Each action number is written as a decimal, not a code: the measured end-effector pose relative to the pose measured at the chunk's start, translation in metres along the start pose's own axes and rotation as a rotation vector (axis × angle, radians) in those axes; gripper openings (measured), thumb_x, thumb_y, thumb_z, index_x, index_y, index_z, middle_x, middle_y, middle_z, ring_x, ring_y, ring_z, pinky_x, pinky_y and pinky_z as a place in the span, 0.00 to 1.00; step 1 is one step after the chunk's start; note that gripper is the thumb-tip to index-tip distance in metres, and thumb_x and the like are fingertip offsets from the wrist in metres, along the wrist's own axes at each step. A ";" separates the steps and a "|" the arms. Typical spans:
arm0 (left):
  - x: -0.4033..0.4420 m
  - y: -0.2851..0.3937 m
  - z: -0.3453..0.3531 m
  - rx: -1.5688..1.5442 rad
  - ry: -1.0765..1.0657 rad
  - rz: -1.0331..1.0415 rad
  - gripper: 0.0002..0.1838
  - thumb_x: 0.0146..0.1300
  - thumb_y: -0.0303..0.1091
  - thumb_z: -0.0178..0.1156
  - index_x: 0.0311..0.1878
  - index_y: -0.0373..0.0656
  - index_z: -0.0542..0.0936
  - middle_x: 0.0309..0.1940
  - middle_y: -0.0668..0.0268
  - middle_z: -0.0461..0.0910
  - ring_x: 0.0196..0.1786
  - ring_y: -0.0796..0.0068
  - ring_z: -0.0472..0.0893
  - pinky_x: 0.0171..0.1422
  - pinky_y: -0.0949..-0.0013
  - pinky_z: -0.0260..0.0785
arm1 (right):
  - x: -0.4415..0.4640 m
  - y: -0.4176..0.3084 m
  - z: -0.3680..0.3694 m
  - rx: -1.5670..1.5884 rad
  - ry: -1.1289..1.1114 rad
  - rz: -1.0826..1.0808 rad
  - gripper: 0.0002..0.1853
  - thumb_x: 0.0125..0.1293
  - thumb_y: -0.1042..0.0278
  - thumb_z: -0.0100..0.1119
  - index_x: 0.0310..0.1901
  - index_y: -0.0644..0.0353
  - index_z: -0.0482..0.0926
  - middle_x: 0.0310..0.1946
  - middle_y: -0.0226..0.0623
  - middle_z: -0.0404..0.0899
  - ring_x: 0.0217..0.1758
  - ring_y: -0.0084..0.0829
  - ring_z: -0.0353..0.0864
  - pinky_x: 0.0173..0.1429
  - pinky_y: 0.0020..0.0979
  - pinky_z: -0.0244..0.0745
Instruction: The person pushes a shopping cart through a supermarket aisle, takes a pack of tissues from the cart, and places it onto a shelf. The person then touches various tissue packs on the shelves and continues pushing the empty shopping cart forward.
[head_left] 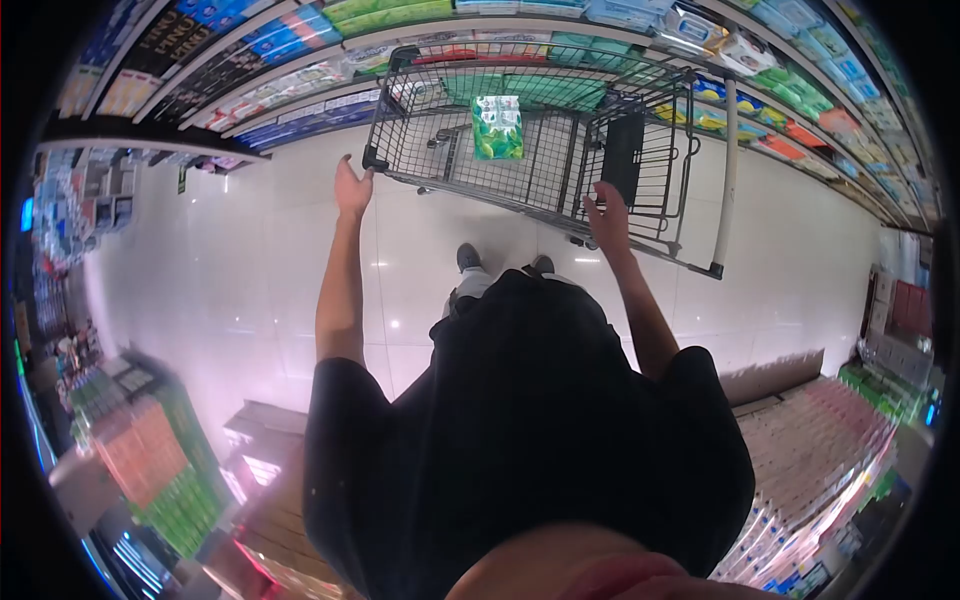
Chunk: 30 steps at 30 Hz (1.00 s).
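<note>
A metal wire shopping cart (540, 205) stands side-on in front of me. In its basket lies a green and white package (498, 128), its print too small to read. Close to the cart's left corner is my left hand (352, 188), open, with thumb and fingers apart and nothing in it. My right hand (608, 218) is at the near side of the cart, by the dark panel (624, 160) of the child seat. Its fingers are spread and it holds nothing; whether it touches the wire rim I cannot tell. The cart's handle bar (727, 180) is off to the right.
Behind the cart run shelves (400, 38) full of colourful packs. A pale tiled floor (240, 270) lies around my feet. Stacked goods stand behind me at left (150, 450) and right (820, 440). More shelving (880, 200) curves along the right.
</note>
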<state>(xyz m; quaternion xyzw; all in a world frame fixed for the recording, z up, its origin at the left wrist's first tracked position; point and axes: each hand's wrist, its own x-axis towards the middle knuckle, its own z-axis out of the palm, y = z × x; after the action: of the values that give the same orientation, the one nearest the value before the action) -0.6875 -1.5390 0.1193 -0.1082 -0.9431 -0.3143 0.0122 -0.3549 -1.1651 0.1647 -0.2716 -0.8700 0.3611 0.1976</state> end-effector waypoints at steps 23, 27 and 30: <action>0.035 0.099 0.179 0.138 -0.835 0.856 0.27 0.64 0.47 0.57 0.59 0.38 0.68 0.46 0.50 0.80 0.51 0.49 0.77 0.57 0.54 0.69 | 0.024 0.136 0.039 -0.472 0.639 0.497 0.22 0.64 0.59 0.59 0.53 0.67 0.74 0.48 0.50 0.75 0.56 0.49 0.72 0.57 0.42 0.68; 0.070 0.111 0.209 -0.130 -1.218 0.753 0.24 0.64 0.37 0.60 0.60 0.39 0.67 0.43 0.49 0.80 0.49 0.50 0.78 0.52 0.55 0.71 | 0.074 0.150 0.054 -0.076 0.630 0.571 0.19 0.64 0.64 0.59 0.53 0.65 0.74 0.33 0.47 0.82 0.36 0.43 0.82 0.42 0.38 0.76; 0.085 0.133 0.226 0.064 -1.132 0.987 0.24 0.63 0.38 0.60 0.59 0.38 0.68 0.42 0.48 0.79 0.47 0.49 0.78 0.52 0.53 0.71 | 0.101 0.153 0.082 0.190 0.604 0.709 0.18 0.63 0.63 0.60 0.52 0.62 0.74 0.28 0.43 0.81 0.33 0.38 0.82 0.40 0.36 0.75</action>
<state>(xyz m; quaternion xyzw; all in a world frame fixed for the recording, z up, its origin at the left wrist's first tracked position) -0.7323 -1.2844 0.0245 -0.6632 -0.6559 -0.1410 -0.3317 -0.4269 -1.0551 0.0134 -0.6255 -0.5902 0.3892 0.3301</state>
